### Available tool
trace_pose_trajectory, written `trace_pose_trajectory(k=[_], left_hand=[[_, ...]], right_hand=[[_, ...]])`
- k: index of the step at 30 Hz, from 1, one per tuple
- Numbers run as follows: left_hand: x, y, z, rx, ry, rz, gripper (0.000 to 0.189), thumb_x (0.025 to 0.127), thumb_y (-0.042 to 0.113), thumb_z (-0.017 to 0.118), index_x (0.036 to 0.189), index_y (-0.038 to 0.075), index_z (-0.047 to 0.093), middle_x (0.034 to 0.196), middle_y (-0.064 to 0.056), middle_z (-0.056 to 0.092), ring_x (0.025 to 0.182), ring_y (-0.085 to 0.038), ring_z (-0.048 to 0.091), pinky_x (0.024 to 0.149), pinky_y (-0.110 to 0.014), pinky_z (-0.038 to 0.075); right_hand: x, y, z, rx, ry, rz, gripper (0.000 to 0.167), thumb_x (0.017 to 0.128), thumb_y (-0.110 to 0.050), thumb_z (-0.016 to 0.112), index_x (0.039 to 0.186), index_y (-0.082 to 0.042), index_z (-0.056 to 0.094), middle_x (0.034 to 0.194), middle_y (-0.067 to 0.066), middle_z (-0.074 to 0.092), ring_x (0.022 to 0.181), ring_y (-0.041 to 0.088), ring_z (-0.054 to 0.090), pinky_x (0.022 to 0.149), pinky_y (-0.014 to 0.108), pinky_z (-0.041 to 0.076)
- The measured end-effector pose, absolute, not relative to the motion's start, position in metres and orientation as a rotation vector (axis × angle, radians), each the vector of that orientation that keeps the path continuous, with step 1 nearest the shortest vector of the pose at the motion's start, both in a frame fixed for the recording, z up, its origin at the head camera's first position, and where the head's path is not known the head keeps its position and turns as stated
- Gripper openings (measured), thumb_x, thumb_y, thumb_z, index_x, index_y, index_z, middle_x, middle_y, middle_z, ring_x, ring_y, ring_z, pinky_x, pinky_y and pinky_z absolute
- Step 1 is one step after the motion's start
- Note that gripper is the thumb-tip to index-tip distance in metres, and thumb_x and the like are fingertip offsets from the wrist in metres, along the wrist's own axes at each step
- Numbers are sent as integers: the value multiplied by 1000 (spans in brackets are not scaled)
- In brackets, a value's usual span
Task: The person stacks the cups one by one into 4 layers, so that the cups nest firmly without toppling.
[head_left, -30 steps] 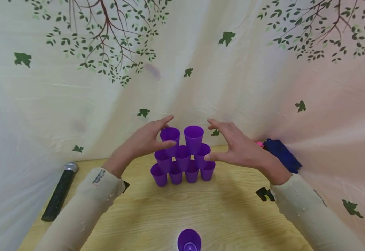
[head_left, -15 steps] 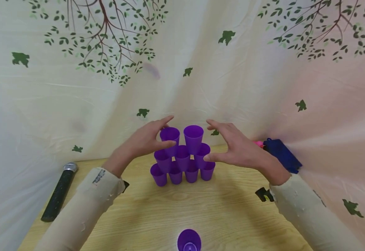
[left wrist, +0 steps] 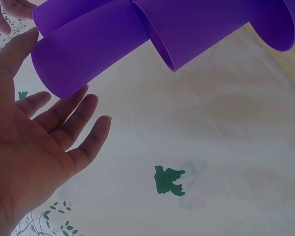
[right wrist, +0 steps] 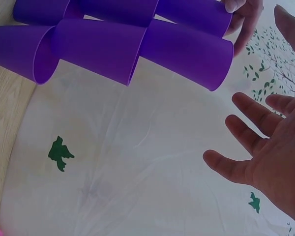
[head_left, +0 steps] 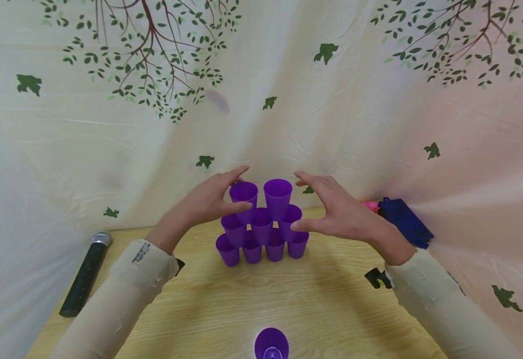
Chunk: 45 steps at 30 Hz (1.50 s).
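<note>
Purple plastic cups stand upright in a stepped stack: several at the bottom, three above, two on top. My left hand (head_left: 210, 199) is around the upper left cup (head_left: 246, 199), thumb in front and fingers behind. In the left wrist view its fingers are loosely spread about that cup (left wrist: 88, 54), with no firm grip visible; whether the thumb touches the rim is hard to tell. My right hand (head_left: 340, 207) hovers right of the upper right cup (head_left: 277, 198), fingers spread, holding nothing. The right wrist view shows a gap between its fingers and that cup (right wrist: 187, 54).
Another purple cup (head_left: 271, 344) is on the wooden table (head_left: 225, 304) near the front. A black microphone (head_left: 84, 276) lies at the left. At the right back are a dark blue pouch (head_left: 405, 222) and a pink object (head_left: 371, 206). A leaf-printed sheet (head_left: 261, 134) hangs behind.
</note>
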<state>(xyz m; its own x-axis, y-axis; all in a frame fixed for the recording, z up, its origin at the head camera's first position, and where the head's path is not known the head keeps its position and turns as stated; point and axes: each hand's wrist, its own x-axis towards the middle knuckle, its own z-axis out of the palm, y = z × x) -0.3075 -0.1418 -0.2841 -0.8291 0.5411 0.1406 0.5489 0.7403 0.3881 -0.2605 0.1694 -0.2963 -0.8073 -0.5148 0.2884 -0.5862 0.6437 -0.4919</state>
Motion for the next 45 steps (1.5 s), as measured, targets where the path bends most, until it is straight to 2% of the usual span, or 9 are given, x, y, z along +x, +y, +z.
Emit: trace_pose_trajectory(k=[26, 33, 37, 41, 45], left_hand=[[-305, -139, -284, -910, -2918, -660, 91, 89, 48, 72, 161, 24, 22, 145, -11, 56, 136, -30, 50, 114, -51, 42], [-305, -143, -286, -934, -2892, -693, 92, 89, 50, 72, 161, 24, 21, 151, -9, 50, 139, -30, 47, 114, -51, 41], [-299, -151, -284, -916, -2871, -711, 92, 88, 52, 72, 161, 28, 21, 152, -6, 49, 140, -29, 46, 113, -52, 41], [-287, -167, -280, -855, -2868, -715, 94, 87, 54, 73, 161, 28, 21, 153, -6, 48, 141, -30, 45, 113, -54, 40], [-269, -191, -282, -772, -2897, -742, 96, 88, 55, 71, 162, 29, 16, 154, -8, 45, 143, -31, 42, 113, -57, 38]], right_hand=[[-261, 171, -297, 935, -2730, 892, 100, 80, -53, 80, 159, -23, 26, 150, 3, 48, 142, 24, 35, 113, 54, 36], [-258, 173, -299, 929, -2740, 909, 100, 81, -52, 79, 160, -24, 24, 151, 2, 46, 141, 24, 36, 112, 56, 36], [-247, 177, -300, 889, -2752, 910, 100, 81, -55, 78, 160, -29, 22, 152, -2, 43, 142, 23, 34, 111, 57, 38], [-227, 178, -303, 979, -2676, 813, 98, 82, -55, 77, 159, -26, 25, 153, -1, 43, 143, 25, 37, 112, 57, 39], [-202, 172, -317, 1151, -2600, 681, 89, 84, -52, 77, 156, -21, 34, 151, 1, 48, 138, 26, 45, 111, 55, 40]])
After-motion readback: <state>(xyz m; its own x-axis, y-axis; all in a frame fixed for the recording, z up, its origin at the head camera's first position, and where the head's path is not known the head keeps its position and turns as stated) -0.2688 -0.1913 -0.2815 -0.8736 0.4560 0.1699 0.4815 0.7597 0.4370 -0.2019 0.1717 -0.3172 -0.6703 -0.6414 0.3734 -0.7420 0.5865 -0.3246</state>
